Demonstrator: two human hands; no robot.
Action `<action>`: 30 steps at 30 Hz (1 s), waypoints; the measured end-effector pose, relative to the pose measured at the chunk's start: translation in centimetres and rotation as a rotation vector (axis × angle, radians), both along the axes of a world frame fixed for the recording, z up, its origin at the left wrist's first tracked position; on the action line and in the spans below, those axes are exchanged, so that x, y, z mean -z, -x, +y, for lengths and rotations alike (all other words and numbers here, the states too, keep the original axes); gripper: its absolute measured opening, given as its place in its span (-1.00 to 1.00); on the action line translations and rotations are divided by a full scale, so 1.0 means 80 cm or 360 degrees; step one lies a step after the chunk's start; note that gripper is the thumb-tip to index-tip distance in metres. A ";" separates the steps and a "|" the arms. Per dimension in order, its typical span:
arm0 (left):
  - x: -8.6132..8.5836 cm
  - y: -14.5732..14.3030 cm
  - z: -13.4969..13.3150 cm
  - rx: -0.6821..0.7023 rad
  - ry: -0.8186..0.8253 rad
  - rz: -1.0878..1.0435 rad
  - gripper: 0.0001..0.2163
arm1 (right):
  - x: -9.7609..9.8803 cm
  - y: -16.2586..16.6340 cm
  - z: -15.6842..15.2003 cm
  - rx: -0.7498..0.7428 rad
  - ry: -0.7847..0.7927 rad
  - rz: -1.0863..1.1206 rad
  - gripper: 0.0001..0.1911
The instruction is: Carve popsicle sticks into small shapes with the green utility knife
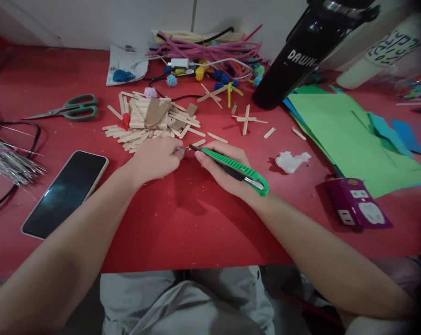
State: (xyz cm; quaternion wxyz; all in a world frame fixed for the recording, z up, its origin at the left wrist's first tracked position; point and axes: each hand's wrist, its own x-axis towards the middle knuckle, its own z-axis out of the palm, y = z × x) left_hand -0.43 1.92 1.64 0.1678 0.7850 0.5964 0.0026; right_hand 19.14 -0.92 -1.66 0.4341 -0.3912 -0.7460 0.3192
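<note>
My right hand (pixel 227 163) grips a green box cutter (pixel 234 165), its tip pointing left toward my other hand. My left hand (pixel 157 158) is closed in a pinch just in front of the stick pile. Whatever small piece its fingertips hold by the cutter tip is too hidden to name. Right behind my hands lies a heap of wooden craft sticks (pixel 140 116) with scraps of brown cardboard (pixel 156 113) and a red bit on top. A star of crossed sticks (pixel 246 119) lies farther right, with short cut stick pieces (pixel 269 133) around it.
Left are scissors (pixel 74 109), a phone (pixel 67 193) and a wire bundle (pixel 11 158). Pink pipe cleaners (pixel 203 49) lie at the back. A black bottle (pixel 294 56), green paper sheets (pixel 353 139), crumpled white tissue (pixel 292 161) and a purple power adapter (pixel 357 204) are on the right.
</note>
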 end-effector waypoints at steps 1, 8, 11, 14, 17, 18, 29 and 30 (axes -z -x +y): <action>0.001 0.001 0.000 0.0005 -0.0005 -0.0014 -0.68 | 0.001 0.000 0.000 0.0011 0.0004 0.0006 -0.76; 0.004 0.000 0.001 0.0006 -0.0012 -0.0039 -0.67 | -0.006 -0.006 -0.002 0.0006 0.0094 -0.0037 -0.76; 0.005 0.000 0.001 0.0002 -0.0019 -0.0043 -0.67 | -0.015 -0.008 -0.005 -0.0025 0.0171 -0.0091 -0.76; 0.005 0.001 0.001 0.0001 -0.0017 -0.0044 -0.68 | -0.018 -0.009 -0.007 0.0012 0.0192 -0.0114 -0.75; 0.003 0.001 0.000 -0.0005 -0.0015 -0.0034 -0.69 | -0.016 -0.009 -0.006 0.0060 0.0198 -0.0128 -0.73; 0.002 0.001 0.000 -0.0010 -0.0012 -0.0029 -0.69 | -0.015 -0.008 -0.006 0.0064 0.0204 -0.0132 -0.72; 0.001 -0.001 0.000 -0.0034 0.0027 -0.0031 -0.67 | -0.011 -0.006 -0.002 0.0132 0.0198 -0.0130 -0.70; 0.000 -0.001 0.000 -0.0031 0.0029 -0.0039 -0.67 | -0.010 -0.006 -0.002 0.0143 0.0195 -0.0134 -0.70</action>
